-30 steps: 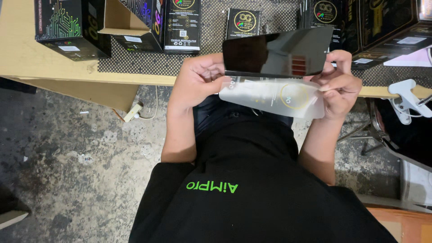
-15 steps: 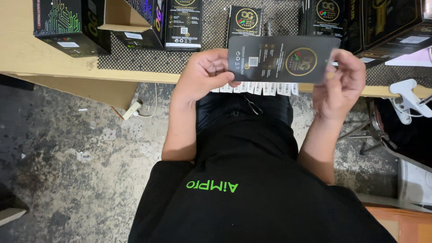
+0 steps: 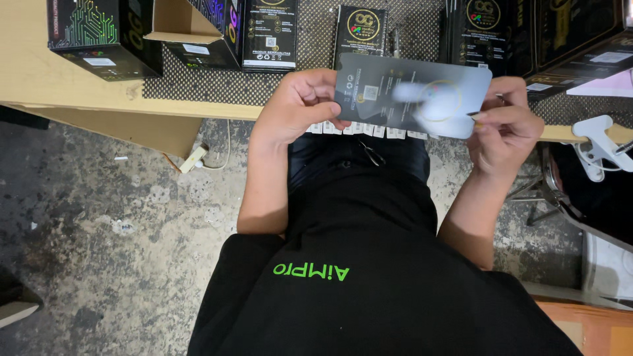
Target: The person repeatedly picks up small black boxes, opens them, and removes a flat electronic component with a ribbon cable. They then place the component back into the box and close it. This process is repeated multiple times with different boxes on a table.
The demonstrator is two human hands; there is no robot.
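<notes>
I hold a flat dark rectangular packet [image 3: 410,93] with a gold round emblem between both hands, over the front edge of the wooden table [image 3: 39,72]. My left hand [image 3: 300,105] grips its left end, thumb on top. My right hand [image 3: 504,125] pinches its right end. The packet's face reflects light and looks blurred. A strip of small white labels [image 3: 369,130] shows just below it.
Several black printed boxes [image 3: 270,33] stand on a perforated dark mat [image 3: 316,59] at the back. An open cardboard box [image 3: 173,23] sits at the left. A white clamp [image 3: 597,142] is at the right edge. Concrete floor lies below, with a white plug [image 3: 193,159].
A second ago the packet was tilted with a clear plastic sleeve under it. The sleeve is gone from view, and the packet now lies flat, face up, between both hands.
</notes>
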